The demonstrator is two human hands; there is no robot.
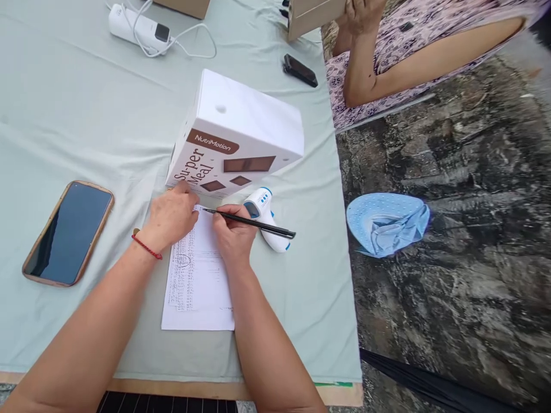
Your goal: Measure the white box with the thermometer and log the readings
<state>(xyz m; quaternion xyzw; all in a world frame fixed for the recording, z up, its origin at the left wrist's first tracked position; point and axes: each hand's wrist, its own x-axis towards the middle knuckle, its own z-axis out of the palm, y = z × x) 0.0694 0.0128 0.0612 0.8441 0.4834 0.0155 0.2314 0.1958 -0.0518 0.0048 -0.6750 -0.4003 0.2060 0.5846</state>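
My right hand (pixel 235 232) is closed around a slim black pen (pixel 271 228), its tip near the top of a white sheet of paper (pixel 206 318). Rows of dense small writing run along the sheet's left part. Curled fingers of my left hand (pixel 174 212) press on the sheet's upper left edge, close against the box; their tips are partly hidden. A white box (pixel 249 115) marked "NutriMotion Super Meal" stands just beyond both hands. Beside my right hand lies a white and blue handheld thermometer (pixel 269 221), partly behind the pen.
A phone (pixel 71 232) in a brown case lies at left. Farther back are a white device (pixel 138 28) with a cable and a small black object (pixel 300 70). Another person's hand (pixel 364 14) holds a cardboard piece (pixel 316 14). A blue hat (pixel 387 223) lies on the dark ground.
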